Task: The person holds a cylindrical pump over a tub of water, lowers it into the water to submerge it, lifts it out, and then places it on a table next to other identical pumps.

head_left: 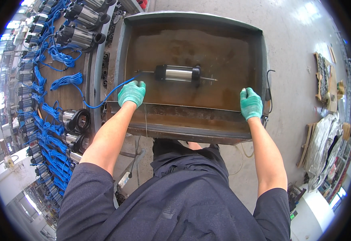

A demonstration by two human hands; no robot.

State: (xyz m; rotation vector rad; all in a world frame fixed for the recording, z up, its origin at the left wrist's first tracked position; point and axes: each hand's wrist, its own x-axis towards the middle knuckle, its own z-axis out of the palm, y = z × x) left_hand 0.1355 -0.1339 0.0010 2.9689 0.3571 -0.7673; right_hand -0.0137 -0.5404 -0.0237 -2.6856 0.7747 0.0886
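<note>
A pump motor (178, 73) with a shiny steel body and black ends lies crosswise in the brown water of a metal tank (191, 17). Thin rods stick out at its two ends. My left hand (132, 93), in a green glove, is closed over the tank's left front part, beside a blue cable (110, 95) that runs toward the pump. What its curled fingers hold is hidden. Above the tank's right front corner, my right hand (251, 103), gloved alike, is also closed, its grip out of sight. A thin straight metal edge (191, 107) runs between both hands.
On the left a bench (73, 74) carries several steel pumps (77, 37) and coiled blue cables (57, 148). A black bent rod (269, 90) stands at the tank's right side. Farther right, cardboard (331, 86) and a silver-wrapped stack (324, 144) lie on the floor.
</note>
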